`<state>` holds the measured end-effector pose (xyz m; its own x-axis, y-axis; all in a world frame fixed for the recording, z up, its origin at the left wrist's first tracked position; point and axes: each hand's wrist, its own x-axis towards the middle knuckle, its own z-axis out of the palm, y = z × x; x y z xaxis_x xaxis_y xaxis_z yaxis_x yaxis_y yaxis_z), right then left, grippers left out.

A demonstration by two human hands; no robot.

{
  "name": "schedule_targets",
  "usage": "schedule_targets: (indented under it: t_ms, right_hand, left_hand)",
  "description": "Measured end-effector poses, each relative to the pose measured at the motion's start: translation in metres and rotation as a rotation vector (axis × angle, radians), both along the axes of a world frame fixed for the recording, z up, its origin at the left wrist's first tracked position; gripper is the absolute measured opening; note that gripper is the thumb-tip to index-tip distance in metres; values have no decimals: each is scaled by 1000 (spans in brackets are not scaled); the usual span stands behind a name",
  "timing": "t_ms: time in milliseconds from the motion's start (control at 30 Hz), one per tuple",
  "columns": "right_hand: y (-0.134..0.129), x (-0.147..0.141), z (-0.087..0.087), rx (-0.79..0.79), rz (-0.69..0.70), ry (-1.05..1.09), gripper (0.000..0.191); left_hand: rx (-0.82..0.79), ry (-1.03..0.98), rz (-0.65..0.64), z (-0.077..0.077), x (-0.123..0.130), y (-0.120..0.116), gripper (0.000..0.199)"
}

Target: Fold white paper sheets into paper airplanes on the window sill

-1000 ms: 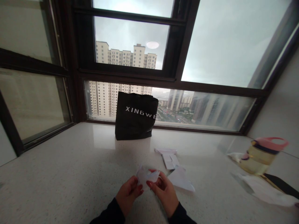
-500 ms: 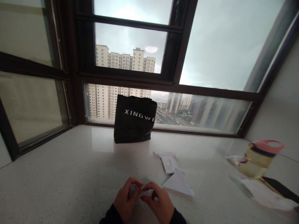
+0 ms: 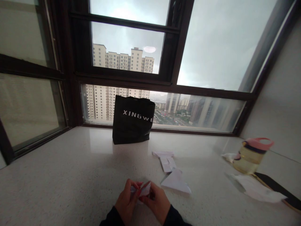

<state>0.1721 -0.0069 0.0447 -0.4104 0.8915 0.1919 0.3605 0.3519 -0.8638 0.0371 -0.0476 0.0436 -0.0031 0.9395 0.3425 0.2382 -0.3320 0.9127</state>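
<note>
Between my two hands is a small piece of folded white paper (image 3: pixel 146 189), held low over the pale counter. My left hand (image 3: pixel 128 199) pinches its left side, thumb and forefinger closed together. On the other side, my right hand (image 3: pixel 157 199) grips the paper with the thumb in front and the fingers behind. Parts of the paper are hidden by the fingers. Just beyond my right hand lies a white folded-paper triangle (image 3: pixel 176 181). Touching or overlapping its top is another folded paper piece (image 3: pixel 167 161), flat on the counter.
A black bag (image 3: pixel 133 121) stands upright by the window on the speckled counter (image 3: pixel 70 175). To the right are a yellow bottle with a pink lid (image 3: pixel 250 157), a crumpled white tissue or wrapper (image 3: pixel 261 188) and a dark flat object (image 3: pixel 277 186), perhaps a phone.
The right hand has turned slightly, and a pointed flap of the paper now shows upright between the hands. The whole view has shifted a little, so the surroundings sit farther left.
</note>
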Motion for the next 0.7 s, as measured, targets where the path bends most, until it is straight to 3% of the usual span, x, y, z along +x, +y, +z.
schedule_targets:
  t_ms: [167,300,567,700]
  right_hand:
    - [2,2,-1,8,18,74,9]
    - [2,1,2,-15,-18,133,15]
    - [-13,9,15,36,-87,-34,10]
    - [-13,12,11,41,-81,-62,10]
  left_hand:
    - [6,96,18,-4,-1,1,12]
    - [-56,236,101,-5,-6,4,10]
    - [11,305,41,-9,2,-5,8]
    - [36,365,97,-10,7,-6,8]
